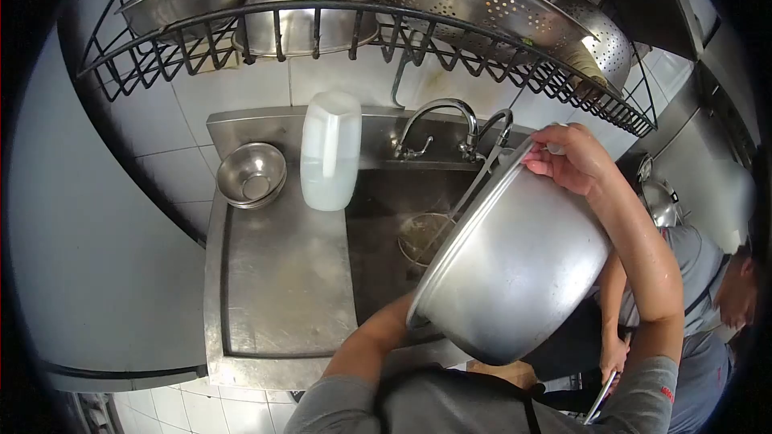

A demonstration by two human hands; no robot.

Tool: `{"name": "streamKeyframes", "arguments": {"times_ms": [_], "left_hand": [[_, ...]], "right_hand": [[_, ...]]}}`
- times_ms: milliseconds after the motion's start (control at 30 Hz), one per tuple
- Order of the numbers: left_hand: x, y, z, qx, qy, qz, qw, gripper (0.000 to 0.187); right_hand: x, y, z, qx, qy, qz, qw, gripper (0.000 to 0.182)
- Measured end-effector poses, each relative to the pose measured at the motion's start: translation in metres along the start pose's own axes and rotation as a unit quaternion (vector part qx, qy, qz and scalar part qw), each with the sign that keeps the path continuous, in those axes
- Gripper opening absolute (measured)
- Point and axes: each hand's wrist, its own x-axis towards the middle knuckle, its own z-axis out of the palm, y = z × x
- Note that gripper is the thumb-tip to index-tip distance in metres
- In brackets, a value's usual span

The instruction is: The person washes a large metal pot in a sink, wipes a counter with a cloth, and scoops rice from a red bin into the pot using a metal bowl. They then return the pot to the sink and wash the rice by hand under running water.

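Note:
A large, deep metal bowl [523,257] is tipped on its side over the right part of the sink, its opening facing left and away from me. My right hand [569,158] is closed on the upper rim, fingers curled over the edge. At the lower rim, my left forearm [374,345] passes behind the bowl, so the left hand and its fingers are hidden. Beyond the rim, a round strainer [426,239] with a long handle rests in the sink basin [378,201]. Whatever is inside the bowl cannot be seen.
A translucent plastic jug [331,153] and stacked small metal bowls [252,173] stand on the left drainboard [285,289]. Two curved faucets [442,108] rise behind the basin. Overhead, a black wire rack [322,8] carries metal bowls and colanders. Another person [691,273] is close on the right.

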Motion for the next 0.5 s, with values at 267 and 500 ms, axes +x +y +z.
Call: {"name": "streamKeyframes", "arguments": {"times_ms": [267, 500], "left_hand": [[-0.005, 0.014, -0.057, 0.11, -0.013, -0.048, 0.993, 0.043], [-0.036, 0.074, -0.13, 0.235, 0.102, 0.032, 0.966, 0.047]], "right_hand": [[-0.026, 0.004, -0.099, 0.089, 0.078, 0.016, 0.993, 0.007], [-0.025, 0.109, -0.267, 0.027, 0.23, 0.002, 0.973, 0.017]]}}
